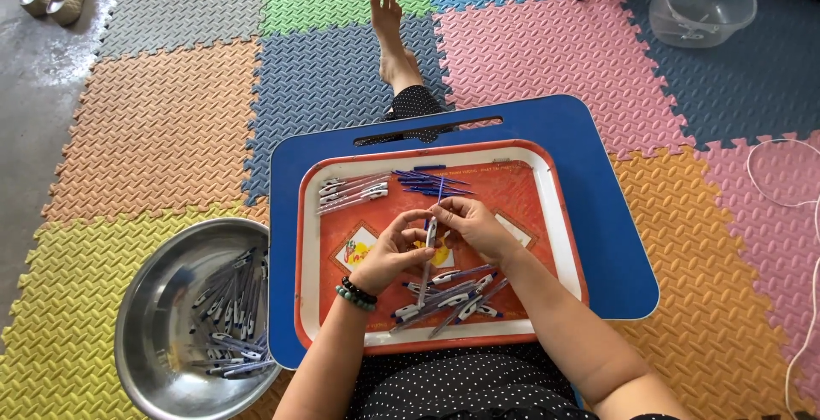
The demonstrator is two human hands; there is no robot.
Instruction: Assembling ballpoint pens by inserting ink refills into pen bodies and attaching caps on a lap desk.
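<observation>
Left hand (395, 247) and right hand (472, 225) together at frame centre, both pinching one pen barrel (431, 234), blue refill (440, 191) sticking up, over red tray (547, 215), steel bowl (154, 300) of pens lower left

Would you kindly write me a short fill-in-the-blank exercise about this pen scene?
1. Both hands, left hand and right hand, hold one ____.
2. The orange tray rests on a ____ lap desk.
3. The metal bowl of pens lies on the person's ____ side.

Missing words: pen; blue; left
</observation>
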